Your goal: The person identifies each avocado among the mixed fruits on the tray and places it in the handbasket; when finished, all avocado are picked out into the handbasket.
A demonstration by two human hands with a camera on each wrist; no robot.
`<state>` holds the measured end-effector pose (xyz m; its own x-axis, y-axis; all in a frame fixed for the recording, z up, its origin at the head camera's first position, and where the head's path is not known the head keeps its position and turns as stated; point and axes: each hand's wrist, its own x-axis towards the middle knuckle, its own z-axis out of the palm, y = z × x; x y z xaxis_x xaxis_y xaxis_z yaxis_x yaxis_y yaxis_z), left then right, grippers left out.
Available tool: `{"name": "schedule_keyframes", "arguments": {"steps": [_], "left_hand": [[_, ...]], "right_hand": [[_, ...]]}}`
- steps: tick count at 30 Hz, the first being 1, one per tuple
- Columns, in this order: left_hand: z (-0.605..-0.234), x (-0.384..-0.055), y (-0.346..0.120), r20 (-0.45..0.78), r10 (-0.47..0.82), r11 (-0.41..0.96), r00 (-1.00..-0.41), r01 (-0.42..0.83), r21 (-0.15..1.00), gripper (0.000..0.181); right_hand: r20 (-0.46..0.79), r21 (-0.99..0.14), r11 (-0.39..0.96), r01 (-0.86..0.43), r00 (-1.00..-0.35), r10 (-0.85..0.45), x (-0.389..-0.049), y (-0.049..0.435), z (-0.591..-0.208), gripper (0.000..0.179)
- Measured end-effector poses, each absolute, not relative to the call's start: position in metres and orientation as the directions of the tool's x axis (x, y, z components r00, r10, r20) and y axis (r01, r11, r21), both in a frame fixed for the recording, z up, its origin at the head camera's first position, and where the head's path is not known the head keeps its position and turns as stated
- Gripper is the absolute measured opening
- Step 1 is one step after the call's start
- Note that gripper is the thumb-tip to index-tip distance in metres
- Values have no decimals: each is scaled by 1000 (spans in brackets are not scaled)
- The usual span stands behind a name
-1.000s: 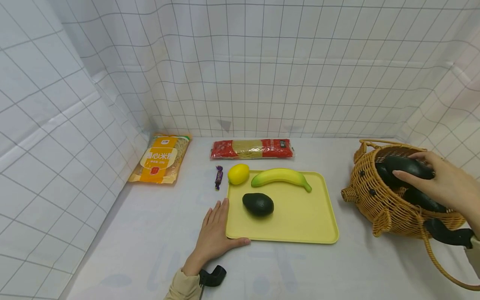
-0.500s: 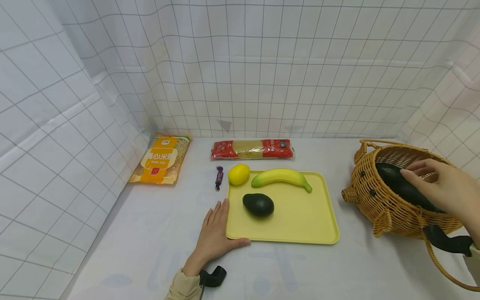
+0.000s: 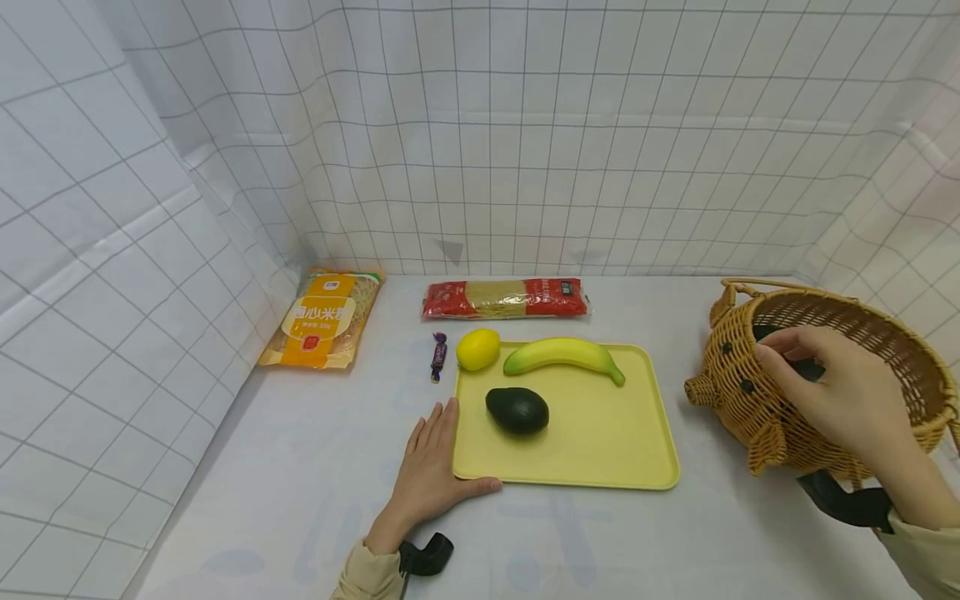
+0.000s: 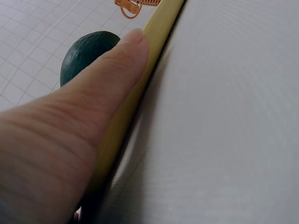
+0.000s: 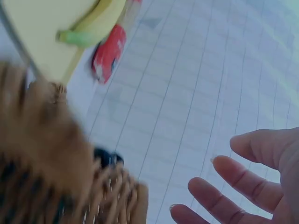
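In the head view my left hand lies flat at the near left corner of a yellow tray. Its thumb runs along the near edge, and the left wrist view shows that thumb against the rim. On the tray lie a dark green avocado and a banana. A lemon sits at the far left corner. My right hand is over a pig-shaped wicker basket, holding nothing, its fingers loosely bent and apart. Dark avocado-like things show inside the basket, mostly hidden by the hand.
A purple-wrapped candy lies left of the lemon. Behind the tray is a red noodle packet, with an orange-yellow pasta bag at the far left. Gridded white cloth walls stand at the back and sides.
My right hand has let go of a dark avocado-like thing inside the basket and moved left and nearer over the basket's rim. The left hand has stayed at the tray.
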<state>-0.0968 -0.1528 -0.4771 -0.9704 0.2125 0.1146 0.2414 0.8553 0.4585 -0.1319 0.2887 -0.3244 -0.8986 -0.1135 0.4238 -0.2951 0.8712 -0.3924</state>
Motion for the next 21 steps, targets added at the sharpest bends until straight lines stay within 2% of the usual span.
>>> {"name": "schedule_keyframes", "arguments": {"steps": [4,8,13,21], "left_hand": [[-477,-97,-153,109,214,862,-971,240,446,127],[-478,-97,-153,112,215,863,-970,242,444,127],[-478,-97,-153,135,220,850,-966,258,459,126],[-478,-97,-154,125,221,854,-967,254,454,126]], "right_hand": [[526,-388,826,-408,-834,-165,-131,266,-332,16],[576,-379,784,-492,-788,-217,-134,239,-340,19],[566,-364,754,-547,-773,-287,-140,206,-352,22],[511,-400,666,-629,-757,-407,-152,162,-373,32]]}}
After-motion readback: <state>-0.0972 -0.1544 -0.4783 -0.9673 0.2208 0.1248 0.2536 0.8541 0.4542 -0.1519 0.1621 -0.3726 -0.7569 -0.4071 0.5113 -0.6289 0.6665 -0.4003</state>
